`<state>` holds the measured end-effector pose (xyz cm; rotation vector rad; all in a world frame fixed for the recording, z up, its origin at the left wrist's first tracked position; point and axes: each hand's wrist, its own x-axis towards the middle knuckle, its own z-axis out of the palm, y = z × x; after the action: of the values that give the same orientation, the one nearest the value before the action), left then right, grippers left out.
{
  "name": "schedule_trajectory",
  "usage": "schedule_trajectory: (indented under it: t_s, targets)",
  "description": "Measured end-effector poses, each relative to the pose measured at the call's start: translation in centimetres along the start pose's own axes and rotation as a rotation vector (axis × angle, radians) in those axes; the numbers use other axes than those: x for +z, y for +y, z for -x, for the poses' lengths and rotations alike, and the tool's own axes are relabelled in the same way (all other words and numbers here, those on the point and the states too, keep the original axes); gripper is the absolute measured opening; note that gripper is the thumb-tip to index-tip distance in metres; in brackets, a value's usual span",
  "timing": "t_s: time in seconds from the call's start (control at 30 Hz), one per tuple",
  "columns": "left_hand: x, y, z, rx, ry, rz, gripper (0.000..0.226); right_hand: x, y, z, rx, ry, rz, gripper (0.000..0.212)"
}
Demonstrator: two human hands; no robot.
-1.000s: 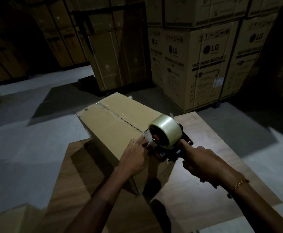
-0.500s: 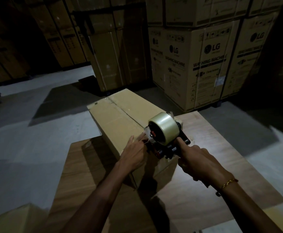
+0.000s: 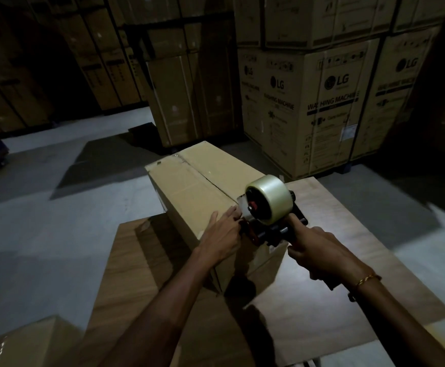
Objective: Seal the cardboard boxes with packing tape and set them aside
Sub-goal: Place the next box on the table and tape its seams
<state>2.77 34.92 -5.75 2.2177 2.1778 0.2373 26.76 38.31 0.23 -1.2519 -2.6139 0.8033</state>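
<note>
A long plain cardboard box (image 3: pixel 197 189) lies on a wooden board (image 3: pixel 330 274), its closed top flaps meeting in a seam that runs away from me. At the box's near end, a tape dispenser (image 3: pixel 267 205) with a clear roll sits at the seam. My right hand (image 3: pixel 319 250) grips the dispenser's handle. My left hand (image 3: pixel 221 234) lies on the near end of the box beside the dispenser, fingers extended, fingertips touching the loose end of tape at the edge.
Tall stacks of printed washing-machine cartons (image 3: pixel 330 107) stand behind and to the right. More stacked cartons (image 3: pixel 179 99) line the dark back wall. Another cardboard box (image 3: pixel 22 343) shows at the bottom left corner. Grey concrete floor (image 3: pixel 44 221) surrounds the board.
The box and dispenser have shifted slightly right and away in view. Both hands keep their hold at the box's near end.
</note>
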Motion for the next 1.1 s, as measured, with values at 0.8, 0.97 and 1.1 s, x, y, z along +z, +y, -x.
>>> schedule_trajectory:
  t_s: [0.8, 0.97, 1.1]
  targets:
    - [-11.9, 1.7, -5.4, -0.303, -0.343, 0.821, 0.072, -2.7, -0.6, -3.7, -0.039, -0.166, 0.197, 0.055]
    - [-11.3, 3.7, -7.1, -0.259, -0.202, 0.857, 0.053, -3.3, 0.7, -4.1, -0.027, -0.235, -0.025, 0.051]
    - [-11.2, 4.5, -8.2, -0.243, -0.212, 0.813, 0.054, -3.6, 1.3, -3.6, 0.039, -0.270, -0.231, 0.058]
